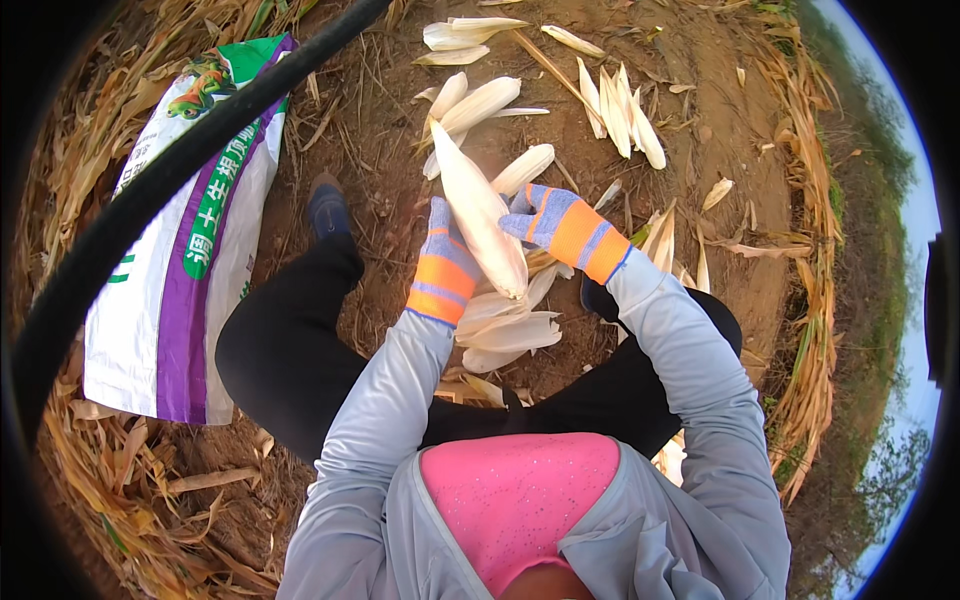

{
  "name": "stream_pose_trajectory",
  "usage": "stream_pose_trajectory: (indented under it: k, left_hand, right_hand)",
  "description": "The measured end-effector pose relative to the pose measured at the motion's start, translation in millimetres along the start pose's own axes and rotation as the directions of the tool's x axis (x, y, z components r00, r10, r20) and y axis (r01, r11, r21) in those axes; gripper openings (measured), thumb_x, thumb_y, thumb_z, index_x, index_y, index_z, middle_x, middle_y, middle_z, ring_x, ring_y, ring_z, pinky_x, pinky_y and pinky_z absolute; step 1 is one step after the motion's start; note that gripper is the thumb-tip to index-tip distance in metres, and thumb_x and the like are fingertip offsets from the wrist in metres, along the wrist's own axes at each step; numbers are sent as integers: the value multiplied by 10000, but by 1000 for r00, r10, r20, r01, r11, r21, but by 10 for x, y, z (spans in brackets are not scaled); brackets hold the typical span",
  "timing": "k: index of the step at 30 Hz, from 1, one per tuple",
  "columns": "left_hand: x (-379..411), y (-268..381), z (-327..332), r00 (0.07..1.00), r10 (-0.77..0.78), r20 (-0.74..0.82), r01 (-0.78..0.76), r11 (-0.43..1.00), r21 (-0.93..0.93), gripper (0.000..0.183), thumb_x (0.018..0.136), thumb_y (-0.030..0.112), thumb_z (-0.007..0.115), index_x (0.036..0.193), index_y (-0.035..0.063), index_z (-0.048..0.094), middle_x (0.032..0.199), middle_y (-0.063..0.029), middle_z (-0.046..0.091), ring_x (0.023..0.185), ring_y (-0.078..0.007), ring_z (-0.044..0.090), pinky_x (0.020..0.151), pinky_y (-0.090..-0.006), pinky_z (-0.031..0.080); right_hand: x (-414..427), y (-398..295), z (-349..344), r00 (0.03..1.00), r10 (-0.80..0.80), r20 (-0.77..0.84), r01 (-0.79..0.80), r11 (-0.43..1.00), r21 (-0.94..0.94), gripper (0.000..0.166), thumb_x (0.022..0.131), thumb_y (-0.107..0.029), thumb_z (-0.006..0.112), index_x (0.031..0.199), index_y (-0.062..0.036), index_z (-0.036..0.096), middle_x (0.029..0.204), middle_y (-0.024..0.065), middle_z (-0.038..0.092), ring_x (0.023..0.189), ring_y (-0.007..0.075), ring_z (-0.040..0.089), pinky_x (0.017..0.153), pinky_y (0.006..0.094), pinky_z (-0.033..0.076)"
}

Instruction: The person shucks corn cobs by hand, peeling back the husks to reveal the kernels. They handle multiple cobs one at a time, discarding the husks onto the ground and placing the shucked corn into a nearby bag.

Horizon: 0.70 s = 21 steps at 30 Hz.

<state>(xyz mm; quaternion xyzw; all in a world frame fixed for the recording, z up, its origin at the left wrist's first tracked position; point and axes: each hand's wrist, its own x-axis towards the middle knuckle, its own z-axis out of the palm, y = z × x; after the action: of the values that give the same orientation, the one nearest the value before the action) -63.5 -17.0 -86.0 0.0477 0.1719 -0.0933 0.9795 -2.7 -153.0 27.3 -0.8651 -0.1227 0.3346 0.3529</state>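
Observation:
An ear of corn in its pale husk (484,214) is held upright before me, its pointed tip away from my body. My left hand (448,259), in a grey and orange knit glove, grips it from the left, the fingers partly hidden behind the husk. From the right, my right hand (566,225), gloved alike, touches the side of the ear with bent fingers; whether it grips any husk is hard to tell. Loose husk leaves (510,334) lie on the soil below the ear. More husk-covered ears (480,103) rest beyond my hands.
A white, purple and green woven sack (180,300) bearing writing lies at my left. Dry corn stalks (806,360) line the right side, and more (150,525) the left. Scattered husks (619,112) lie farther off on the soil. A dark strap or cable (187,135) crosses the upper left.

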Motion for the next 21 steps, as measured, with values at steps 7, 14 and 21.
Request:
stream_pose_trajectory:
  k: [7, 14, 21]
  left_hand:
    - [-8, -19, 161, 999, 28, -23, -24, 986, 166, 313, 863, 194, 470, 1140, 47, 472, 1144, -108, 517, 1045, -242, 495, 920, -406, 384]
    - [-109, -66, 212, 991, 107, -81, -85, 969, 234, 334, 840, 82, 521, 1159, 22, 443, 1095, -114, 536, 1002, -232, 524, 879, -380, 431]
    - [-112, -73, 162, 993, 22, -112, 20, 931, 364, 374, 820, 157, 571, 1150, 22, 458, 1088, -114, 541, 972, -238, 539, 863, -375, 438]
  right_hand:
    - [261, 372, -109, 995, 99, -33, -79, 921, 382, 396, 725, -317, 628, 964, -6, 579, 896, 139, 619, 779, 209, 597, 694, 308, 462]
    - [165, 227, -111, 983, 172, 58, -176, 815, 553, 466, 732, -345, 633, 1025, 10, 562, 925, 109, 612, 796, 168, 593, 699, 294, 466]
    - [182, 270, -71, 989, 44, 139, -98, 908, 408, 434, 753, -322, 619, 1037, 0, 557, 906, 92, 615, 782, 150, 580, 701, 275, 453]
